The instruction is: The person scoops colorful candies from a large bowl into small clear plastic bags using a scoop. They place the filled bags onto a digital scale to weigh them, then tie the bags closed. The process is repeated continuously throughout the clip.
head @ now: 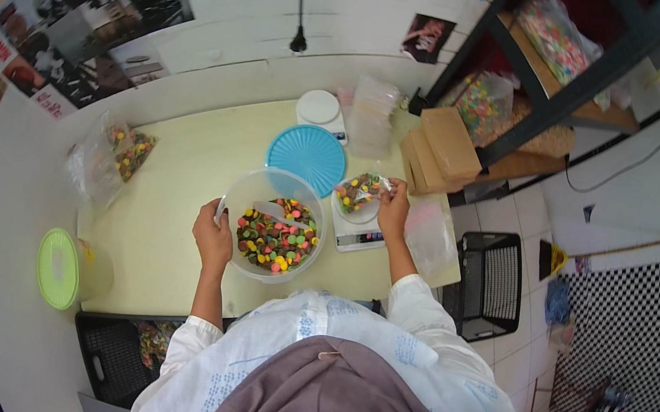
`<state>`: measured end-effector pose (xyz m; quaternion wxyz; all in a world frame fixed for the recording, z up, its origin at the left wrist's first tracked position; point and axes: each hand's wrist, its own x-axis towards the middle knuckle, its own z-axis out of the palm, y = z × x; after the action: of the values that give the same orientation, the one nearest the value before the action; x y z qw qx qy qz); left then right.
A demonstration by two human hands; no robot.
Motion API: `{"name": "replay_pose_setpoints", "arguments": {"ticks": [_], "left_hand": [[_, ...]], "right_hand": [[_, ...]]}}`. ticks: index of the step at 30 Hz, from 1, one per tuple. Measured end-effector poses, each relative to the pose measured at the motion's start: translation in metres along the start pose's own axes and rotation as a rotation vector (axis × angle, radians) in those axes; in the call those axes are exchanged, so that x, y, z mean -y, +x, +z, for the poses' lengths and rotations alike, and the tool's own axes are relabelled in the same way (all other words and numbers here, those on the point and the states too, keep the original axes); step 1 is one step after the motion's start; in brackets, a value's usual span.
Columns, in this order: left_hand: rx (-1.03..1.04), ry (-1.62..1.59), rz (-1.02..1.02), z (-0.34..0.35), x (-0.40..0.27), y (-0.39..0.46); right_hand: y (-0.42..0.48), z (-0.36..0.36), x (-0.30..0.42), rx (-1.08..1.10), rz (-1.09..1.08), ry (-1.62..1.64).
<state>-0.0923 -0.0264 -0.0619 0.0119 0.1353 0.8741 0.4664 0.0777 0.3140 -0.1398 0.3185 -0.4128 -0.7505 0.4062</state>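
Observation:
My left hand [214, 237] grips the left rim of a clear plastic tub [234, 186]. Inside it lie many colourful candies [276, 246], pink, green, yellow and brown, with a translucent plastic scoop [276, 212] resting on top. With my right hand [394, 209] I pinch the top of a clear plastic bag [361, 193] partly filled with similar candies. The bag is over the white digital scale [359, 230]; whether its weight rests on the scale I cannot tell. Behind the tub lies a round blue lid [307, 157].
A second white scale [320, 110] and stacked clear bags [372, 117] stand at the back. Brown cardboard boxes [442, 150] sit by the shelf [527, 62]. More clear bags [430, 237] lie on the right, a candy bag [129, 152] on the left. Black crates [488, 283] are below.

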Motion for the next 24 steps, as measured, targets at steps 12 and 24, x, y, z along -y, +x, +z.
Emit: {"name": "replay_pose_setpoints", "arguments": {"ticks": [12, 24], "left_hand": [[0.099, -0.021, 0.52, -0.01, -0.109, -0.011], [0.16, -0.208, 0.326, 0.007, -0.111, -0.017]], "right_hand": [[-0.034, -0.032, 0.217, 0.361, -0.433, 0.155], [-0.076, -0.013, 0.255, 0.69, -0.523, 0.138]]}}
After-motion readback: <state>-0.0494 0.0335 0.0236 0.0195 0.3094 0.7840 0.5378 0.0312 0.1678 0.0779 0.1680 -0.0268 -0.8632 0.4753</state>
